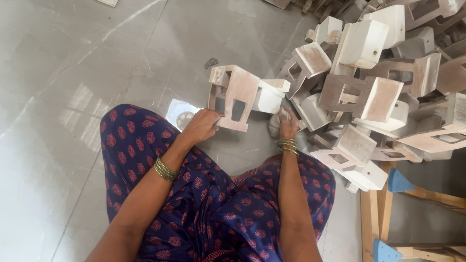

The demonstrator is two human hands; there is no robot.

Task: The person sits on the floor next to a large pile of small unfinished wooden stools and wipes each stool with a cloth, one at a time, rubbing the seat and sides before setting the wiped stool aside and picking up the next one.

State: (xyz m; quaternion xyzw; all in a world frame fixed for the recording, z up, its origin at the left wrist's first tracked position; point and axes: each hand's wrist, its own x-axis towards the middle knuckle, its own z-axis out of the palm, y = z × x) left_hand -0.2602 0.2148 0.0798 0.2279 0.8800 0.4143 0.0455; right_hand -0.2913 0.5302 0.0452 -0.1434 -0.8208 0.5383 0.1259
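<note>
Grey stone floor (pixel 73 73) takes up the left of the view, bare and glossy, with window light thrown across it. A person sits on it in a dark blue garment with red print (pixel 213 204), knees apart, so that the work lies low between them. The left hand (pixel 203 127) is closed around the lower edge of a small whitewashed wooden stool-like piece (pixel 240 99), thumb on its face and fingers curled beneath, which seems to steady the piece and tilt it on the floor. Behind that hand a round, flat, pale thing (pixel 180 115) lies on the floor; what is printed on it cannot be told. The right hand (pixel 289 125) is clenched on a bunched grey cloth or pad (pixel 276 127) pressed against the piece's far side, likely for rubbing its surface. Further right a loose heap of similar white-painted wooden pieces (pixel 374 92) lies within reach, tumbled at all angles. Bare wooden frames with blue triangular corner pieces (pixel 399 182) lie at the lower right.
</note>
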